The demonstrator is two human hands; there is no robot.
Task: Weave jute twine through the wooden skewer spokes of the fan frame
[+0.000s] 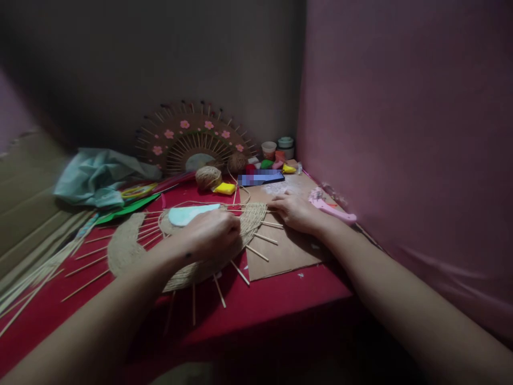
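A half-round woven fan of twine and thin wooden sticks lies before me, with a pale mint semicircle at its centre. My left hand is closed above the fan's middle; whatever its curled fingers hold is hidden. At the fan's right end, my right hand pinches a stick by the edge of the twine weave. Bare stick ends fan out along the near side. A strand of twine runs back toward a twine ball.
A cardboard sheet lies under the fan's right side on the red cloth. Behind are a finished flowered fan, a phone, a yellow packet and small tubs. A pink tool lies right, loose sticks left.
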